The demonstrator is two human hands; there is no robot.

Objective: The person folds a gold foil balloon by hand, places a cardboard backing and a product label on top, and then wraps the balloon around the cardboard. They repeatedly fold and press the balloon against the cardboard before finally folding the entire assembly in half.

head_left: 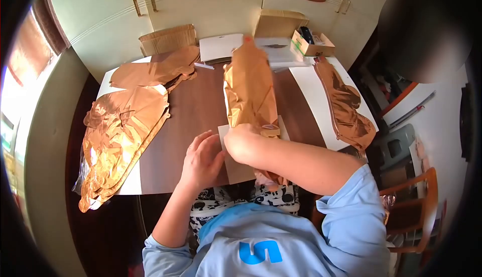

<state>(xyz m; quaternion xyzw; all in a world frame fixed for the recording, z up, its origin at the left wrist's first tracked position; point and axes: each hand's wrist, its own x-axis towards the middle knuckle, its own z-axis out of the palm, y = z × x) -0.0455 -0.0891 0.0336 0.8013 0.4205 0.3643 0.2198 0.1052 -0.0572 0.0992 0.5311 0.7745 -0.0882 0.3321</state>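
Note:
A folded gold foil balloon point(250, 88), flat and creased, lies lengthwise across the middle of the table. My right hand point(242, 144) bends over its near part and touches it; the fingers are turned away and hidden. Just left of it, my left hand point(203, 157) is held with fingers apart and nothing in it. Under the near end of the foil is a pale sheet point(233, 169). A pinkish, crumpled end point(271, 177) shows below my right forearm at the table edge.
Stacked flat gold foil balloons point(123, 131) cover the table's left side, with more foil pieces point(153, 68) behind. Another foil pile point(346, 106) lies at the right. A small box point(312, 46) with a dark object and cardboard point(281, 23) stand at the back. A wooden chair point(409, 204) is at right.

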